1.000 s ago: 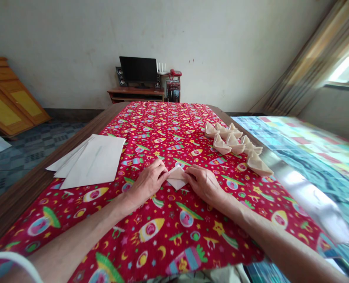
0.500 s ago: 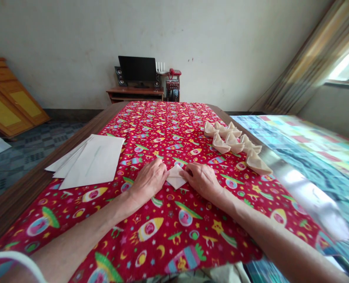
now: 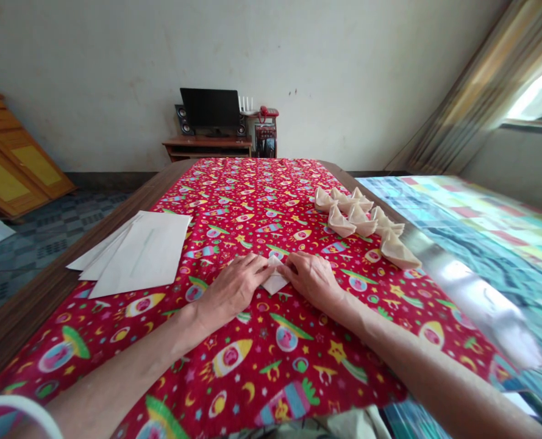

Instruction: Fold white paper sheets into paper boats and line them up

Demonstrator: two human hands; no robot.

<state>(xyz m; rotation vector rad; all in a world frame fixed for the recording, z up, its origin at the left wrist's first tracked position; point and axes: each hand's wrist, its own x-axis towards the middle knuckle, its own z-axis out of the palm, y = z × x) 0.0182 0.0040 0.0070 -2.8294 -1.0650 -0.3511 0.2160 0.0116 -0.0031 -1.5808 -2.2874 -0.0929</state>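
A small folded white paper (image 3: 275,282) lies on the red patterned cloth (image 3: 252,201), in front of me at the middle. My left hand (image 3: 239,280) pinches its left side, fingers curled, with the fingertips reaching over its upper part. On the right edge my right hand (image 3: 314,279) is closed, thumb and fingers pressed on the paper. Parts of the paper are hidden under the fingertips. Several folded cream paper pieces (image 3: 364,225) stand grouped at the right of the cloth. A fanned stack of white sheets (image 3: 140,253) rests at the left.
The brown table edge (image 3: 28,305) runs along the left. A bed with a colourful cover (image 3: 481,244) adjoins the right side. Beyond the table are a monitor (image 3: 209,108) on a small desk and a red telephone (image 3: 268,112). A white curved object (image 3: 24,399) shows at lower left.
My left hand has shifted right, its fingertips now further over the upper part of the folded paper. My right hand stays at the paper's right side. The whole view has moved slightly.
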